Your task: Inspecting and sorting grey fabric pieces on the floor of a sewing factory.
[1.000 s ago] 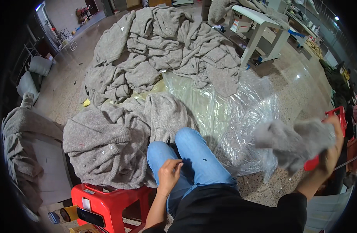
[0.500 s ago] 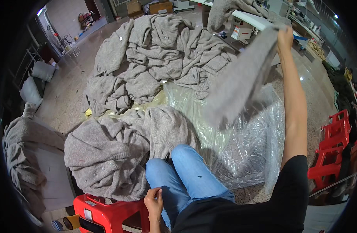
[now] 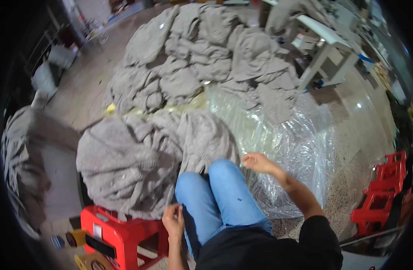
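Note:
My left hand (image 3: 172,220) is beside my left thigh, next to the red stool (image 3: 125,227), its fingers curled in against the thumb. Anything between them is too small to make out. Just right of my right knee, my right hand (image 3: 259,162) hovers over clear plastic sheeting (image 3: 301,153), fingers loosely bent and apart, without a garment. A heap of grey knit sweaters (image 3: 125,162) rests on the stool and against my left leg. Beyond the sheeting lies a larger pile of grey knit sweaters (image 3: 193,58); one sweater (image 3: 276,101) spreads over its right near edge.
More grey knitwear (image 3: 24,153) drapes over a pale panel (image 3: 62,175) at the left. A white-topped table (image 3: 323,29) stands at the far right, with grey knitwear on it. Red stools (image 3: 381,189) stand to the right. A dark phone-like slab (image 3: 100,246) is at the near stool's side.
My right hand has let go of the sweater it was swinging, and has come back down near my knee. That sweater now lies on the far pile's right side. The whole view has shifted.

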Demonstrator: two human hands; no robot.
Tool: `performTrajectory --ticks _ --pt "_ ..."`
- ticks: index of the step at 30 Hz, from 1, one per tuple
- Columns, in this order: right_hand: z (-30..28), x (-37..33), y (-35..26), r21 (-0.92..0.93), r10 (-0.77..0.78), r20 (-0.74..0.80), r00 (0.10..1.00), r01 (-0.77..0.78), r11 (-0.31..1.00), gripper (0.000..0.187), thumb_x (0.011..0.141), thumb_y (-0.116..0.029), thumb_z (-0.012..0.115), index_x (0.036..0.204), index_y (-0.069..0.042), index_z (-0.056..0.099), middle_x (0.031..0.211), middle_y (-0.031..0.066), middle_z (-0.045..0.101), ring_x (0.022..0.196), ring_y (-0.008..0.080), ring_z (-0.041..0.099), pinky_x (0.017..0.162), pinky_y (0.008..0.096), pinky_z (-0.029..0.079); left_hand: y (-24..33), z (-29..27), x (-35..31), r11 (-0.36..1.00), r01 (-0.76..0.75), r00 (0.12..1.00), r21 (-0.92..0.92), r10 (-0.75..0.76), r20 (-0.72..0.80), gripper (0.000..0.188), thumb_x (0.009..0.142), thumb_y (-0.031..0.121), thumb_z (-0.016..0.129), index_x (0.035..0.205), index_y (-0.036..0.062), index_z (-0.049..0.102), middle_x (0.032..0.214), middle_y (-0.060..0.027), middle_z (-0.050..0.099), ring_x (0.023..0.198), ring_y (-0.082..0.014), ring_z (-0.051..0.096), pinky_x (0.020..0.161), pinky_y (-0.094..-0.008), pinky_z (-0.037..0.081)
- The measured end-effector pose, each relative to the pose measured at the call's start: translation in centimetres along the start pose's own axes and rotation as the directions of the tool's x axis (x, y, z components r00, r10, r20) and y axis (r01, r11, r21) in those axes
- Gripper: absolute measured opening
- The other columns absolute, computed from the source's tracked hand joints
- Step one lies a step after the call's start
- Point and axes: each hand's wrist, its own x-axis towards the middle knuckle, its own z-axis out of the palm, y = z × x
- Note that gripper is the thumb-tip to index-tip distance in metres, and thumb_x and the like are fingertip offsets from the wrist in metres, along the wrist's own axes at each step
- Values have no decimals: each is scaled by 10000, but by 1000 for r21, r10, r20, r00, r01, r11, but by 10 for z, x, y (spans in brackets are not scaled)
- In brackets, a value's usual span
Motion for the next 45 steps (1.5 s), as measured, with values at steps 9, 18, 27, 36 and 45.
performTrajectory --ticks 9,18,27,36,45 --pt "99 -58 23 2 -145 -374 916 157 988 319 995 -108 570 1280 36 557 1154 171 674 1034 240 668 923 347 519 -84 14 40 884 -76 972 462 169 -163 615 754 25 739 1338 96 557 1422 -225 473 1266 -419 480 1043 -501 395" --pt "93 -72 0 -91 -160 -372 914 136 987 306 952 -69 577 1230 57 594 1133 244 674 1034 318 684 916 386 533 -84 8 124 767 -376 799 520 552 -237 206 806 103 720 1011 96 701 1047 -87 681 923 -314 631 794 -404 514" --pt "101 -71 -35 -254 -246 -411 878 149 956 294 937 -72 595 1211 35 608 1162 224 668 1034 328 681 912 390 533 -36 -46 199 639 -160 969 752 246 -3 340 764 101 625 1098 112 689 893 -129 709 923 -353 652 901 -534 440" --pt "207 3 -152 333 -397 -147 906 423 843 541 806 -189 811 1259 13 596 1123 165 694 1068 218 661 891 361 514 150 -26 150 763 63 986 -644 51 158 414 770 -25 467 1137 -3 657 860 -107 684 779 -181 651 731 -311 515" --pt "95 -20 -200 228 -503 -103 858 512 828 449 813 -157 847 1194 16 682 1080 49 734 984 129 658 891 287 518 222 -197 199 329 -194 912 -924 409 -46 288 943 24 447 1135 -42 652 1009 -144 706 920 -230 695 897 -380 570"
